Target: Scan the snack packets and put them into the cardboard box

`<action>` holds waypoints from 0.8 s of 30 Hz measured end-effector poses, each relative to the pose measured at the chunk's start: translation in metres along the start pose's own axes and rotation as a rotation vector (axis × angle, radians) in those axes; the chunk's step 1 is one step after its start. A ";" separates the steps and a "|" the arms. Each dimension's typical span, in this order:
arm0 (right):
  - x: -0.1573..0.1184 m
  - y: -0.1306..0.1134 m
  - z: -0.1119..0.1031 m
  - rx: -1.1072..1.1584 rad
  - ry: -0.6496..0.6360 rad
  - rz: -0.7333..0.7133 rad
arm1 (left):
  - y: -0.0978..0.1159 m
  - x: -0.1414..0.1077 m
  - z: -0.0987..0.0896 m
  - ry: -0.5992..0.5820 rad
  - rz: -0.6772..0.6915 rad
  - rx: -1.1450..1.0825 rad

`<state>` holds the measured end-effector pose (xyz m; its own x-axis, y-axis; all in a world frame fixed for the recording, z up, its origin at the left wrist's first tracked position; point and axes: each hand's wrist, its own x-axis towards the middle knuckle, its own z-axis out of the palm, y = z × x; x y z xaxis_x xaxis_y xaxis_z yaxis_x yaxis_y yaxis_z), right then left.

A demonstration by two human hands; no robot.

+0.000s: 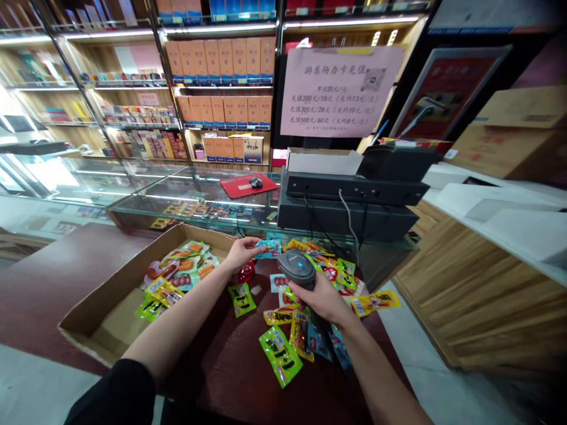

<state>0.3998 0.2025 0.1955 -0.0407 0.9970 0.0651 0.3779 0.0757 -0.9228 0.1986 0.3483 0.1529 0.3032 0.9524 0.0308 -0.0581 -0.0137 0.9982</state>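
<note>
My left hand pinches a blue snack packet by its left end, just above the dark red table. In my right hand is a grey handheld barcode scanner, gripped round its handle, its head turned toward the packet. Around and under the scanner lies a loose pile of snack packets, among them a green packet and a yellow packet. Another green packet and a shiny red object lie below my left hand. My right hand covers part of the pile.
An open cardboard box at the left holds several snack packets. Behind the table stands a glass counter with a red mouse pad and a dark cash-register unit trailing cables. A wooden cabinet is at the right.
</note>
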 end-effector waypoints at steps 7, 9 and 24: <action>-0.002 0.002 -0.002 0.017 0.002 0.035 | -0.003 0.000 0.000 -0.039 0.026 0.046; -0.003 0.001 -0.002 0.028 -0.003 0.059 | -0.005 0.000 -0.001 -0.056 0.045 0.060; -0.012 -0.019 -0.003 0.027 -0.013 0.059 | 0.015 -0.001 -0.002 -0.035 0.080 0.098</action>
<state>0.3956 0.1896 0.2135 -0.0315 0.9995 0.0051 0.3551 0.0160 -0.9347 0.1957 0.3474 0.1674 0.3343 0.9360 0.1101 0.0095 -0.1202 0.9927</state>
